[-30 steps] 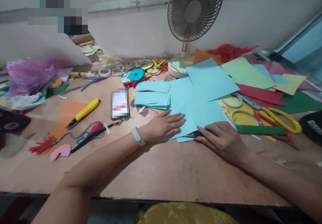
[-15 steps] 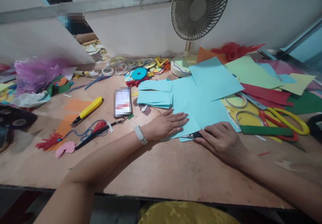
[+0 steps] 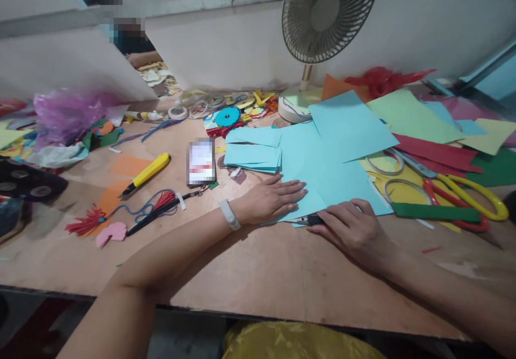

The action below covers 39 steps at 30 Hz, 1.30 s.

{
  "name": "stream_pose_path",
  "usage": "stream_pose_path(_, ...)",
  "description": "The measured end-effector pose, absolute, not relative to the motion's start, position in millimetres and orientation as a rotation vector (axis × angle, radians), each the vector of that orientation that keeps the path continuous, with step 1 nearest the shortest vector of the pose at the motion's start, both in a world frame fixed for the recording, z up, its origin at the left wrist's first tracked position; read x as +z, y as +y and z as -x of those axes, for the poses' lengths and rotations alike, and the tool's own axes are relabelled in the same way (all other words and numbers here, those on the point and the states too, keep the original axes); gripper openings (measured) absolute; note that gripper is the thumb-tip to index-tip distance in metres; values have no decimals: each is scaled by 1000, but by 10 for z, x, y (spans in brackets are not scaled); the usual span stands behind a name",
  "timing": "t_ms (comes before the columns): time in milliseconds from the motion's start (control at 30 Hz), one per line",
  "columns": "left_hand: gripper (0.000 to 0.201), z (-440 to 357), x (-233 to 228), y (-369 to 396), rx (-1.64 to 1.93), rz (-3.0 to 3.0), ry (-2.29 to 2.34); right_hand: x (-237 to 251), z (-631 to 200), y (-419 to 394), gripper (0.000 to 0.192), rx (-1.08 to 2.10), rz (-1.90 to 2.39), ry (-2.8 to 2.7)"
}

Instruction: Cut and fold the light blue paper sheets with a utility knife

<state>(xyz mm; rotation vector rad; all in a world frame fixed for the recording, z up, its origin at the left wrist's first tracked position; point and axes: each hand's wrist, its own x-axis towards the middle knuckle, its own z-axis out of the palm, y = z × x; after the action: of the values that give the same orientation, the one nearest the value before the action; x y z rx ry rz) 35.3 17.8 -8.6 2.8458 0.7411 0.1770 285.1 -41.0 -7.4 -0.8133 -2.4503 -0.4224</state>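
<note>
My left hand lies flat, fingers spread, pressing on a light blue paper sheet on the wooden table. My right hand grips a small black cutter whose tip sits at the sheet's near edge, just right of my left fingertips. A white band is on my left wrist. A stack of cut light blue pieces rests just beyond my left hand.
A yellow utility knife, a phone, a red tassel with blue cord and a pink paper shape lie left. Right are yellow-handled scissors, coloured paper sheets and wire rings. A desk fan stands at the back.
Both hands keep their hold and positions on the blue sheet. The cutter has edged slightly left along the sheet's edge. My view has shifted a little to the left.
</note>
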Motion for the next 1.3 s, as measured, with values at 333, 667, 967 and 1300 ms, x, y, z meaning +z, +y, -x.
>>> stream_pose_path(333,50,-357,-99,171,171,-2876,750,-78,-2844,-435,15,-335,817,-2444)
stream_pose_path(667,48,-358,-80,165,153,-2906,755,-80,-2715,-455,19,-318,825,-2440)
stream_pose_path(967,46,-357,-80,165,172,-2879,747,-93,-2640,-458,20,-305,797,-2454)
stream_pose_path(1300,45,-357,-83,161,176,-2876,749,-71,-2545,-438,20,-307,754,-2445)
